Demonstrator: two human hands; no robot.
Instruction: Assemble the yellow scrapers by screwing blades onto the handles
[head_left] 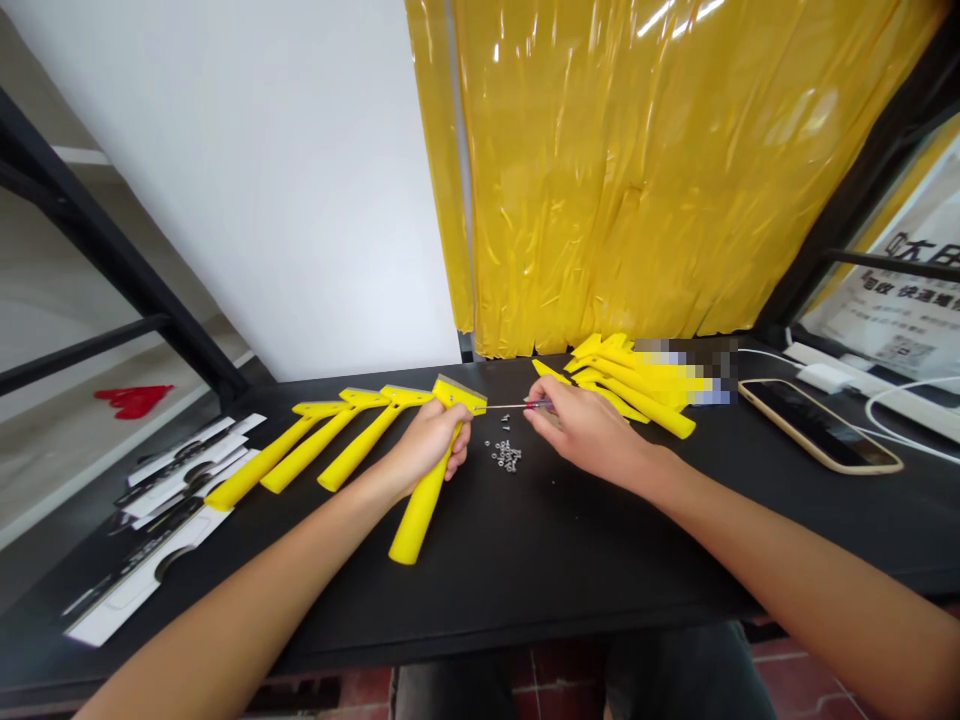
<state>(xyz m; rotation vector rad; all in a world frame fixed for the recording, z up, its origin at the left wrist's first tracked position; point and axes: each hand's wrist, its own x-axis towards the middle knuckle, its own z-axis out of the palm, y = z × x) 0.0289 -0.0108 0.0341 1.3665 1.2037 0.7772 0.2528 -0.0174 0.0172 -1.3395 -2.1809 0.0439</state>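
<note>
My left hand [433, 445] is closed around the upper part of a yellow scraper [420, 515], whose wide head has a thin greyish blade along its top edge. My right hand [574, 420] grips a thin screwdriver [510, 406] held nearly level. Its tip meets the right end of the scraper head, at a small screw there. Below the shaft lies a small pile of screws and nuts [508, 455] on the black table. Left of my left hand, several similar yellow scrapers [352, 440] lie in a row.
More yellow scraper parts [637, 390] are heaped behind my right hand. A phone [817, 425] and white cables [885, 425] lie at the right. White-and-black cardboard sleeves [142, 590] lie at the left. A yellow plastic curtain [615, 180] and a white panel [300, 180] stand behind the table [570, 570].
</note>
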